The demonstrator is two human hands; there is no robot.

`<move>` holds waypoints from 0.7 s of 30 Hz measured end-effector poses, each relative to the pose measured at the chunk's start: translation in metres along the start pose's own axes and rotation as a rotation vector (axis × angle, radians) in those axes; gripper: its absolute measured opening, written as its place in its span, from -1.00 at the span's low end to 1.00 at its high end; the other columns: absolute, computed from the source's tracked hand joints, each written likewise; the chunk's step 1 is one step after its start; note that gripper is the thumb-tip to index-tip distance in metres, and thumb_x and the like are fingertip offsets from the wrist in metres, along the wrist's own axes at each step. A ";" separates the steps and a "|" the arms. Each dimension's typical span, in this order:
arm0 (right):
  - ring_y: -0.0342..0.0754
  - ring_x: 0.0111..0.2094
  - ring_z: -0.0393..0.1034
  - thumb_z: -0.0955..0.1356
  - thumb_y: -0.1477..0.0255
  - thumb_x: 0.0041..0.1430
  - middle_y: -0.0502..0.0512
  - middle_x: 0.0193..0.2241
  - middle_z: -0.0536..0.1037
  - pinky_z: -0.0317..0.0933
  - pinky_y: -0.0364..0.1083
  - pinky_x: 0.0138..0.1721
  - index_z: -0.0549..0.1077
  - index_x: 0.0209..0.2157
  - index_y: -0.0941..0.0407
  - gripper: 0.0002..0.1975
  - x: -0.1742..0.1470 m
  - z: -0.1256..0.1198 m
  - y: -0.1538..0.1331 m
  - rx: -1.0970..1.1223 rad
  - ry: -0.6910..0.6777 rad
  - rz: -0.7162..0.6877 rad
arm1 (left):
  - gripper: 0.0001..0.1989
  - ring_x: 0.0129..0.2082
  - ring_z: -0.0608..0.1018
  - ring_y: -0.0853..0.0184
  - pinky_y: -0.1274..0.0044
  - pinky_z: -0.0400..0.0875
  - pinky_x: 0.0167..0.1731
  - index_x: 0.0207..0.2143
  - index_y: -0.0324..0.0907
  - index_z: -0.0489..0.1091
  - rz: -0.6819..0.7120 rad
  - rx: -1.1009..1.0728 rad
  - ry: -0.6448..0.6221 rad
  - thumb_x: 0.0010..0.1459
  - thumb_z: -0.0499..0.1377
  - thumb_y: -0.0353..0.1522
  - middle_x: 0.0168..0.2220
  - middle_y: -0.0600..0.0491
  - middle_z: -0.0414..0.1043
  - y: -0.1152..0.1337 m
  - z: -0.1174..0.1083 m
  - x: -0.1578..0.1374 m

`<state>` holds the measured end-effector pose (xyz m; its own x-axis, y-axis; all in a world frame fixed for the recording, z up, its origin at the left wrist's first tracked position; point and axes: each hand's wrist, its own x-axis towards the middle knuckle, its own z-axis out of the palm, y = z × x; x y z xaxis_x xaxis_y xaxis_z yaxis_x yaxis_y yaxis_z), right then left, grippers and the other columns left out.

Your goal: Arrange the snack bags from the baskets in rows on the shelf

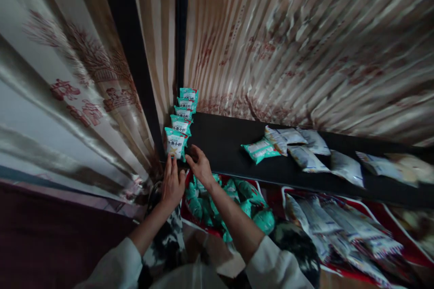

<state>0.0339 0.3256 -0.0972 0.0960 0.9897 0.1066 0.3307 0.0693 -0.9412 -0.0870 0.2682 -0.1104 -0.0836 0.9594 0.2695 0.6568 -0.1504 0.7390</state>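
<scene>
A row of teal-and-white snack packets stands one behind another at the left end of a black shelf (pixel 220 137). At the front of the row is a snack packet (pixel 175 143) with dark lettering, standing nearly upright. My left hand (pixel 173 184) has its fingers stretched out, their tips at the packet's lower edge. Beside the packet's lower right side, my right hand (pixel 202 168) is open with thumb and fingers apart. Neither hand is wrapped round a packet. Below my right forearm sits a red basket (pixel 213 231) of loose teal packets.
Farther right, another teal packet (pixel 260 150) lies flat near several white packets (pixel 308 159). A second red basket (pixel 368 207) holds long silvery packets. Patterned curtains (pixel 271 54) hang behind and to the left. A black upright post (pixel 181 27) rises at the shelf's back left corner.
</scene>
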 end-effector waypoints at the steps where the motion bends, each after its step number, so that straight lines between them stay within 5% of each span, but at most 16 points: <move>1: 0.03 -0.07 0.43 0.34 0.28 0.07 0.25 -0.04 0.46 0.35 0.00 -0.07 0.35 0.05 0.14 -0.50 -0.006 -0.010 0.003 -0.002 0.013 -0.004 | -0.47 0.31 0.04 0.14 0.24 0.06 0.24 0.25 -0.26 0.03 0.011 0.011 0.002 0.26 -0.07 -0.32 0.33 -0.17 -0.12 0.002 -0.001 -0.002; 7: 0.02 -0.17 0.47 0.29 0.27 0.13 0.21 -0.13 0.52 0.38 0.02 -0.13 0.45 -0.07 0.11 -0.64 -0.041 -0.093 0.019 -0.154 0.080 -0.010 | -0.62 0.19 0.29 0.19 0.32 0.22 0.18 0.03 -0.26 0.33 0.090 0.044 -0.227 0.18 -0.04 -0.44 0.20 -0.16 0.17 0.022 0.016 -0.031; 15: 0.09 -0.16 0.48 0.24 0.24 0.16 0.24 -0.19 0.57 0.35 0.08 -0.10 0.49 -0.16 0.15 -0.65 -0.098 -0.177 0.038 -0.396 0.149 0.004 | -0.51 0.22 0.25 0.11 0.33 0.17 0.19 0.10 -0.30 0.30 0.027 0.006 -0.716 0.08 0.10 -0.39 0.20 -0.22 0.18 0.062 0.064 -0.084; 17: 0.09 -0.15 0.48 0.24 0.24 0.16 0.24 -0.20 0.58 0.35 0.08 -0.09 0.50 -0.18 0.14 -0.66 -0.115 -0.187 0.045 -0.425 0.161 0.006 | -0.52 0.22 0.25 0.14 0.35 0.15 0.20 0.10 -0.27 0.31 -0.065 -0.035 -0.728 0.08 0.11 -0.41 0.21 -0.20 0.18 0.066 0.071 -0.092; 21: 0.08 -0.17 0.49 0.24 0.26 0.16 0.21 -0.22 0.59 0.36 0.07 -0.10 0.50 -0.21 0.12 -0.68 -0.145 -0.194 0.060 -0.431 0.154 0.028 | -0.55 0.11 0.38 0.19 0.35 0.24 0.12 0.05 -0.21 0.35 -0.511 -0.178 -0.599 0.06 0.16 -0.44 0.06 -0.13 0.39 0.062 0.091 -0.097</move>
<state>0.2216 0.1622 -0.1071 0.2383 0.9579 0.1601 0.6831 -0.0482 -0.7287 0.0300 0.1871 -0.1466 0.1082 0.8772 -0.4679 0.5128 0.3540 0.7822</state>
